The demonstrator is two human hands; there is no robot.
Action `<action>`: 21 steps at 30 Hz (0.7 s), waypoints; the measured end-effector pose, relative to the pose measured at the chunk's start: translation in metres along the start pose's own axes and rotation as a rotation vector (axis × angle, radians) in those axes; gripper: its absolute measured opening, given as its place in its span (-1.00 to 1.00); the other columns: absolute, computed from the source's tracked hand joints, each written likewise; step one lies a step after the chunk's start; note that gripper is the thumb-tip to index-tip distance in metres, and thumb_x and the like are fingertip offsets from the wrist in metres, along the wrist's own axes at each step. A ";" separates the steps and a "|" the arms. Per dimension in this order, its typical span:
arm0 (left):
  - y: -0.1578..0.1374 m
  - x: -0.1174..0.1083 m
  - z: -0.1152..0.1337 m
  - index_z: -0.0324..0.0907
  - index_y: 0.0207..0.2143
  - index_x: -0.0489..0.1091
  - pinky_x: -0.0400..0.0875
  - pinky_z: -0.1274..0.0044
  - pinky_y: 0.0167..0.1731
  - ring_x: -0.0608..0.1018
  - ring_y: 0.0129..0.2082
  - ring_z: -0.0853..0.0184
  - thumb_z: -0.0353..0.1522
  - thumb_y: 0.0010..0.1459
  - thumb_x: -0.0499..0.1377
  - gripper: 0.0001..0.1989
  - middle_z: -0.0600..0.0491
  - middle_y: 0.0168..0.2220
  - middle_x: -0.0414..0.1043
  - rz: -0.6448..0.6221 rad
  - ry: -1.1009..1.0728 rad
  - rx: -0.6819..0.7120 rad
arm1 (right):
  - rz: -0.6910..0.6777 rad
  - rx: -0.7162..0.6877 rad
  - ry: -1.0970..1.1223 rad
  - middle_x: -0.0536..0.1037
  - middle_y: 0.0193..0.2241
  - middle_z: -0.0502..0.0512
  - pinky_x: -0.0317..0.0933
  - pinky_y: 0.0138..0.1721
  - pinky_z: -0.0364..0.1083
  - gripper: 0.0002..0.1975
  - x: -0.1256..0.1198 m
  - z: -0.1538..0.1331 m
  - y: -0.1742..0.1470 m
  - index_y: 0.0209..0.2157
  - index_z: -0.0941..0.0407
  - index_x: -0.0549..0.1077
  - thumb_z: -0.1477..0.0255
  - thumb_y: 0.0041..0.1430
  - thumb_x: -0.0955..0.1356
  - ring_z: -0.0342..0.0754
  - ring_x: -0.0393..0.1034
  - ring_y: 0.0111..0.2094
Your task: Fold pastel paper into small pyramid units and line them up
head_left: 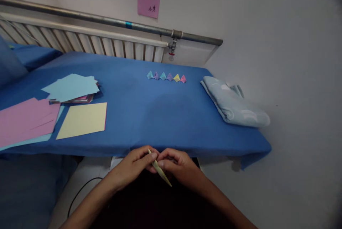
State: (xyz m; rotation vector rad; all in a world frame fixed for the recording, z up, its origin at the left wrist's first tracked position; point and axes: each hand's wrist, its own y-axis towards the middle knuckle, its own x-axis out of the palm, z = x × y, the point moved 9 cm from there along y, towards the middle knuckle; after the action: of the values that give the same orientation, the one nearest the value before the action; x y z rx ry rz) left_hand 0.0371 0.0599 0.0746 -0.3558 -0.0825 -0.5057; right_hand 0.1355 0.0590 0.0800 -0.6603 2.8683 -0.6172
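A small folded piece of yellow paper (161, 173) is held between my two hands, just off the front edge of the table. My left hand (140, 161) pinches its upper end with thumb and fingers. On the other side, the fingers of my right hand (177, 165) are curled against the paper, thumb pressed near its middle. The paper slants down to the right and looks narrow from this angle. Its inner folds are hidden. A row of several small folded paper shapes in blue, purple, yellow and pink (163, 76) stands farther back on the table.
A blue cloth (128, 115) covers the table. At the left lie yellow sheets (84, 120), pink sheets (26, 120) and a stack topped with light blue paper (72, 87). A folded grey-blue blanket (235, 102) rests at the right. Behind runs a radiator (107, 45) with a pipe.
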 end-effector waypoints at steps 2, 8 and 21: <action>0.000 0.001 -0.003 -0.19 -0.31 0.39 0.34 0.44 -0.16 0.48 -0.31 0.34 -0.15 0.17 0.09 -0.72 0.09 -0.35 0.41 -0.023 0.008 -0.018 | -0.001 0.016 -0.009 0.42 -0.57 -0.10 0.07 -0.48 -0.21 -0.92 -0.001 0.004 -0.001 -0.44 0.12 0.45 0.41 0.05 0.34 -0.22 0.23 -0.54; -0.001 0.004 -0.011 -0.15 -0.24 0.41 0.32 0.43 -0.18 0.51 -0.32 0.32 -0.17 0.19 0.06 -0.73 0.08 -0.34 0.46 -0.076 0.094 -0.048 | -0.028 0.047 0.028 0.45 -0.54 -0.09 0.12 -0.45 -0.20 -0.95 -0.001 0.013 -0.003 -0.42 0.11 0.45 0.44 0.03 0.34 -0.21 0.28 -0.52; 0.002 0.008 -0.015 -0.17 -0.19 0.42 0.32 0.44 -0.18 0.51 -0.33 0.33 -0.23 0.14 0.07 -0.73 0.07 -0.32 0.50 -0.097 0.111 -0.110 | 0.063 -0.242 -0.393 0.50 -0.46 -0.04 0.14 -0.40 -0.18 -0.85 -0.009 -0.005 -0.005 -0.34 0.10 0.49 0.48 0.14 0.27 -0.18 0.31 -0.44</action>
State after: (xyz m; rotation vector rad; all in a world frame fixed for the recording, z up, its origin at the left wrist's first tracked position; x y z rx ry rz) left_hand 0.0448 0.0523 0.0616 -0.4318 0.0361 -0.6270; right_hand 0.1439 0.0609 0.0868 -0.6367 2.5966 -0.1106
